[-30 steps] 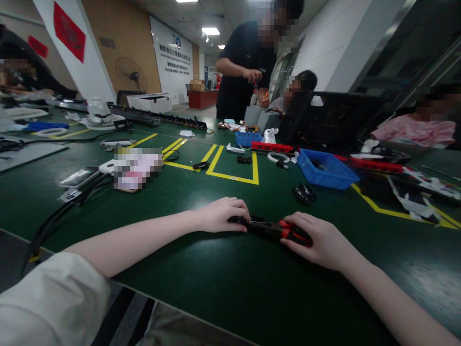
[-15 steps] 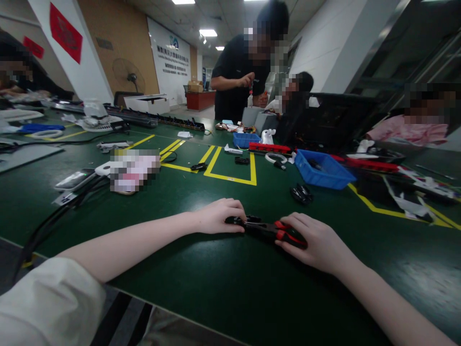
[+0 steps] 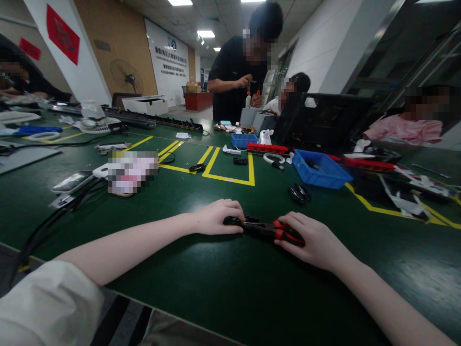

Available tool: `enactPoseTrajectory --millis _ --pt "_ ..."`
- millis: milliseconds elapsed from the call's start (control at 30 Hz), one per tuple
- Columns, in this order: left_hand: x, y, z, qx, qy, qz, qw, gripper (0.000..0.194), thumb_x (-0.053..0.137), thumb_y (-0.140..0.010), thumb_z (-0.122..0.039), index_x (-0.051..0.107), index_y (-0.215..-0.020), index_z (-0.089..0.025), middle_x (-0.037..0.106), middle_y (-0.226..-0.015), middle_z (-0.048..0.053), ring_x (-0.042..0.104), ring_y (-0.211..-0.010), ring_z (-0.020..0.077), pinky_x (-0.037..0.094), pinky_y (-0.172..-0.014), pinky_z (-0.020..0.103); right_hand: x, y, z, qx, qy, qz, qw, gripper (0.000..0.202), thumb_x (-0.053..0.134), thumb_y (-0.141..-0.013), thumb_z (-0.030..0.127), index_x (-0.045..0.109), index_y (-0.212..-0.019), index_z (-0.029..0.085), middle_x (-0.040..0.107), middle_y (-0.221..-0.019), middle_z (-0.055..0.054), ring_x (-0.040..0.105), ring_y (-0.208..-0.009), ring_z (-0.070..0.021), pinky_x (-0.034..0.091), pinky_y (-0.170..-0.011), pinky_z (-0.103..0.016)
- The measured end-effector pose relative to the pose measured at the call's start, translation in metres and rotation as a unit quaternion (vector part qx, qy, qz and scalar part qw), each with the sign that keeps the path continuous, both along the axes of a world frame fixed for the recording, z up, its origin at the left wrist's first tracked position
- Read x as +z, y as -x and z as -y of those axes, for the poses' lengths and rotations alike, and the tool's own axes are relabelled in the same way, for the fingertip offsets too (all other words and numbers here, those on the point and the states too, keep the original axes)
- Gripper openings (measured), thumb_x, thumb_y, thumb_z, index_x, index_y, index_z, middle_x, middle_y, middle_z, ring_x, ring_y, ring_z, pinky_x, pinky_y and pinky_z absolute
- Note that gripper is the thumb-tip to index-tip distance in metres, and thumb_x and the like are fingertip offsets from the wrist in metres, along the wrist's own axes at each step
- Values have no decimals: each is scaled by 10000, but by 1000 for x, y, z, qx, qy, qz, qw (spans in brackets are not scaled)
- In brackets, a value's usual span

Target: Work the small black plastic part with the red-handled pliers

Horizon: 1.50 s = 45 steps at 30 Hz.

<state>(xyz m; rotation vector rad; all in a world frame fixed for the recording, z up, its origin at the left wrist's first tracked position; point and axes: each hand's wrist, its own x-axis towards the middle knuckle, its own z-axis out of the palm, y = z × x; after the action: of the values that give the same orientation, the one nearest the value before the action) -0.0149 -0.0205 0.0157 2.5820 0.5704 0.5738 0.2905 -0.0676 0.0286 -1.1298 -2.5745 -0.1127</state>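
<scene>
Near the front middle of the green table [image 3: 230, 278], my right hand [image 3: 309, 239] is closed around the red and black handles of a pair of pliers [image 3: 286, 234]. The pliers' jaws point left, towards my left hand [image 3: 221, 217], whose fingers are closed on a small black part [image 3: 233, 220]. Jaws and part meet between the two hands; the exact grip there is too small to make out. Several black pieces [image 3: 298, 193] lie together just beyond my right hand.
A blue bin [image 3: 320, 169] stands at the right, a smaller blue bin [image 3: 244, 140] farther back. At the left lie a phone [image 3: 133, 174], a white device [image 3: 73, 181] and black cables [image 3: 46, 226]. A person in black [image 3: 230, 72] stands across the table.
The whole view has shifted slightly. Both hands keep the same hold on the black part and the pliers.
</scene>
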Motion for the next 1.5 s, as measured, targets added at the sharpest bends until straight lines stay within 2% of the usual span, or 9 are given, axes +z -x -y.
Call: enactPoseTrajectory --millis 933,1233,1367,1500 --pt "-1 0 1 2 -21 -25 999 183 618 -935 -327 637 -1064 -198 621 -1164 71 595 -1079 224 432 -907 343 1 -9 -4 31 -49 18 998 398 642 -853 453 619 -1167 209 707 -1098 -104 676 -965 -245 559 -800 -392" --pt "-4 0 -1 -3 -28 -17 999 175 625 -927 -315 650 -1056 -200 619 -1152 68 596 -1067 219 431 -907 342 -2 -11 -7 33 -67 42 996 372 621 -867 454 634 -1115 177 701 -1036 -109 669 -901 -228 550 -749 -352" --pt "-5 0 -1 0 -33 -17 999 172 628 -924 -314 654 -1051 -201 620 -1154 68 597 -1063 218 433 -907 344 0 -10 -6 43 -97 44 993 382 603 -881 451 626 -1135 167 696 -1041 -111 659 -895 -223 532 -755 -352" --pt "-2 0 1 2 -29 -17 999 181 627 -926 -326 656 -1049 -197 624 -1157 71 600 -1062 219 440 -906 344 0 -11 -7 48 -148 40 987 417 600 -889 453 605 -1187 162 693 -1088 -120 650 -973 -245 501 -831 -391"
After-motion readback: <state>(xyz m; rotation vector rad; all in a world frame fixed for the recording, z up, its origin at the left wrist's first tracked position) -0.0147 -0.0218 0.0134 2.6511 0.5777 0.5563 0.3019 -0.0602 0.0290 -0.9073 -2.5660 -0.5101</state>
